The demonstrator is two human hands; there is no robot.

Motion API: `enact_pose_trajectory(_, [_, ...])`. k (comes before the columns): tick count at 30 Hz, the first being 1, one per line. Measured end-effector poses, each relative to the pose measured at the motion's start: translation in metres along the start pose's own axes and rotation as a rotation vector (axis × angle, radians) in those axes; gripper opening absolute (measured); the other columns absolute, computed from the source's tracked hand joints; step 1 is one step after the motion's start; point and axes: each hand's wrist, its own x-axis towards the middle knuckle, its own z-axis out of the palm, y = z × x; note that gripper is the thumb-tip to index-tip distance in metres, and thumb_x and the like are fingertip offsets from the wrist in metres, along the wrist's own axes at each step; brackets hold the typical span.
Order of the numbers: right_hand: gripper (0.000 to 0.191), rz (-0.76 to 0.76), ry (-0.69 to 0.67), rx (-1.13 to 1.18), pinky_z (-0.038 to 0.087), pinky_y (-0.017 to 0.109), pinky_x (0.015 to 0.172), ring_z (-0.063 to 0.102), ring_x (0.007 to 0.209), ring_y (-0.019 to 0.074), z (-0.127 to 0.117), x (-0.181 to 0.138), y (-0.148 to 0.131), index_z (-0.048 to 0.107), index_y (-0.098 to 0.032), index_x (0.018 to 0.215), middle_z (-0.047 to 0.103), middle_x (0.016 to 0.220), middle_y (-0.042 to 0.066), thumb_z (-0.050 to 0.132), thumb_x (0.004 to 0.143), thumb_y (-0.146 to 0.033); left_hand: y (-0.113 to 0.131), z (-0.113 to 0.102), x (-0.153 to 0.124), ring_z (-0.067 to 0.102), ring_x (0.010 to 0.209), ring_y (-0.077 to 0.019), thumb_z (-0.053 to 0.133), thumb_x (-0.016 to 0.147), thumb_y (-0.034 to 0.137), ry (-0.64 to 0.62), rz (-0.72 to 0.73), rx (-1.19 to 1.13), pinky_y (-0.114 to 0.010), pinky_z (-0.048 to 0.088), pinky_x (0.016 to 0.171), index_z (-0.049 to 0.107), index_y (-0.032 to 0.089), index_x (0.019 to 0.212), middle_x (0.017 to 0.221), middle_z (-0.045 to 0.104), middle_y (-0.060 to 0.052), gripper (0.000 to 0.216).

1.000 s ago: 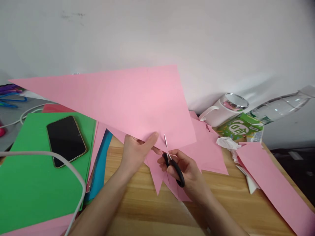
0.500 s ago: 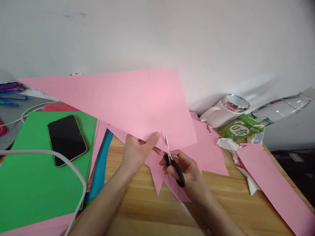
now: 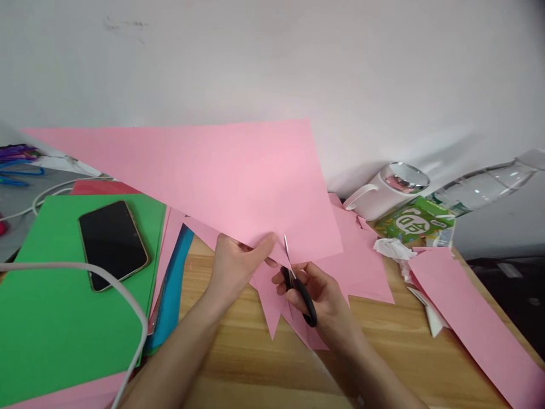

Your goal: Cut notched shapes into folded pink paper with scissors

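Observation:
A large sheet of pink paper (image 3: 238, 176) is held up over the table, its long point reaching far left. My left hand (image 3: 238, 264) pinches its lower edge, thumb on top and fingers hidden underneath. In my right hand (image 3: 321, 295) are black-handled scissors (image 3: 305, 298), with fingers in and around the loops. One blade lies over the face of the sheet at its lower edge, just right of my left thumb; the other is hidden. Beneath the hands lie cut pink paper pieces (image 3: 366, 272), some with pointed ends.
On the left, a phone (image 3: 113, 244) rests on green paper (image 3: 46, 295), with a white cable (image 3: 106, 272) arching in front. A white mug (image 3: 383, 190), green carton (image 3: 413, 221), plastic bottle (image 3: 489, 184) and crumpled tissue (image 3: 394, 249) stand or lie right. A pink strip (image 3: 468, 318) lies near the table's right edge.
The left point of the pink sheet has risen slightly and shifted left. Both hands stay in nearly the same place, with the scissors still at the lower edge.

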Motion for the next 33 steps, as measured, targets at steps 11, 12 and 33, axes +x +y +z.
enact_pose_trajectory(11, [0.031, 0.002, -0.016, -0.035, 0.048, 0.028, 0.068, 0.06, 0.07, 0.0139, -0.0026, -0.0005, 0.0009, 0.057, -0.019, 0.082, 0.068, 0.082, 0.005, 0.076, 0.066, -0.037, 0.0028, -0.0019, -0.0029, 0.056, 0.038, -0.0114, 0.062, 0.072, 0.018, -0.07, 0.028, 0.038, -0.018, 0.042, 0.041, 0.057, 0.017, 0.047, 0.038, 0.058, 0.003, 0.026])
enact_pose_trajectory(12, [0.03, 0.004, -0.017, -0.042, 0.047, 0.028, 0.068, 0.06, 0.07, 0.0139, -0.0027, -0.0002, 0.0008, 0.057, -0.019, 0.082, 0.068, 0.082, 0.005, 0.076, 0.066, -0.037, 0.0033, -0.0014, -0.0029, 0.056, 0.038, -0.0116, 0.062, 0.072, 0.017, -0.063, 0.028, 0.037, -0.019, 0.043, 0.042, 0.057, 0.017, 0.046, 0.038, 0.058, 0.003, 0.026])
enact_pose_trajectory(33, [0.024, 0.016, 0.05, -0.043, 0.046, 0.026, 0.06, 0.057, 0.059, 0.0115, -0.001, -0.0002, 0.0047, 0.059, -0.02, 0.077, 0.068, 0.071, 0.001, 0.076, 0.065, -0.031, 0.0015, -0.002, -0.0008, 0.058, 0.039, -0.0127, 0.062, 0.073, 0.02, -0.089, 0.009, -0.007, -0.02, 0.045, 0.043, 0.06, 0.017, 0.049, 0.039, 0.06, 0.002, 0.024])
